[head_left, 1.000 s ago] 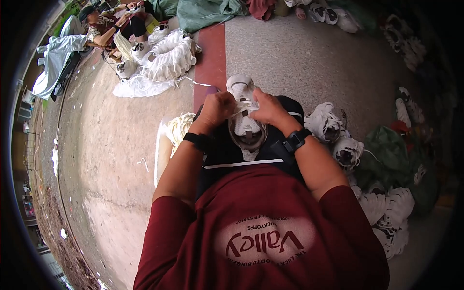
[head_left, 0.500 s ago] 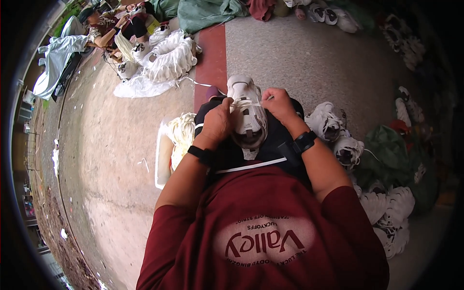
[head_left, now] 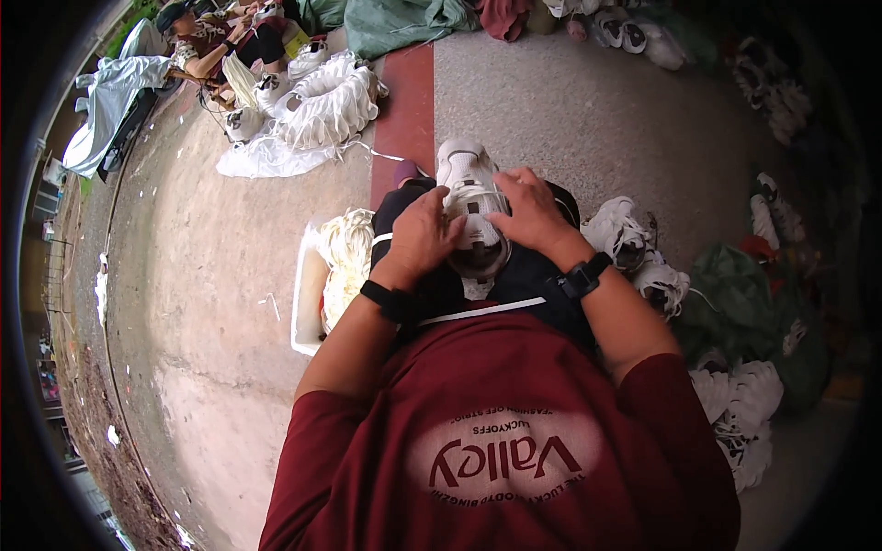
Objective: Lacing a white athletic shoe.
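A white sneaker with dark tongue loops lies between my thighs, its toe pointing away from me. White lace crosses its upper part. My left hand is closed on the sneaker's left side, fingertips by the eyelets and thumb on the tongue. My right hand grips the opposite side, with its fingers bent at the lacing and its thumb lower down, near the tongue. The undersides of the fingers are hidden, and I cannot tell whether any lace end lies in them.
Left of my legs stands a white box of cream laces. Several white sneakers lie at my right beside a green sack. Ahead on the left, a ring of white shoes sits near a seated person.
My right hand has left its pinch on the lace and come in to the sneaker's side. My left thumb has moved onto the tongue. The view has shifted slightly.
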Motion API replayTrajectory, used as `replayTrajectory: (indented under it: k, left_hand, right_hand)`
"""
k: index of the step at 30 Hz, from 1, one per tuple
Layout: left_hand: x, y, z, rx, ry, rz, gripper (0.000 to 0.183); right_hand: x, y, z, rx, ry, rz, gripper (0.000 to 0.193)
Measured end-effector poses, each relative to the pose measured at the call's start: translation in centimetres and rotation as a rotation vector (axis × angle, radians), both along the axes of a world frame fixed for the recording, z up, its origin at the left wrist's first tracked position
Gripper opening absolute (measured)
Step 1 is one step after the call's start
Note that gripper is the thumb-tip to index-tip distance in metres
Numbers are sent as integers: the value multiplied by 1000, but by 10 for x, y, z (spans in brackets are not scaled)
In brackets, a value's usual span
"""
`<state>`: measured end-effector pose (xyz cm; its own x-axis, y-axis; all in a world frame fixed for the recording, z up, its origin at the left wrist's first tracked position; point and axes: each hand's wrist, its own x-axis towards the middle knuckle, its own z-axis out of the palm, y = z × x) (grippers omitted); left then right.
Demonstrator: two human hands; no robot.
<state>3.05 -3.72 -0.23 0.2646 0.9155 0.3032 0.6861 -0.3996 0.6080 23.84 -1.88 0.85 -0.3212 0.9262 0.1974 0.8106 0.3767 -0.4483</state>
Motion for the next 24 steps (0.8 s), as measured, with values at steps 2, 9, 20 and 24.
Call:
replayTrajectory:
  k: [2,9,20,24]
  left_hand:
    - [11,4,-6,34,105,40,44]
    - [13,41,-9,-89,-61,28,33]
    - [6,60,12,-386,120,-86,20]
    - [16,68,21,-287,335,-105,17]
  right_hand:
    - [-12,-1,0,44,-39,62,41]
    - [-21,21,-10,-33,-43,0,22]
    - [-16,5,-9,123,149,58,9]
    - [-8,6,-11,85,243,93,9]
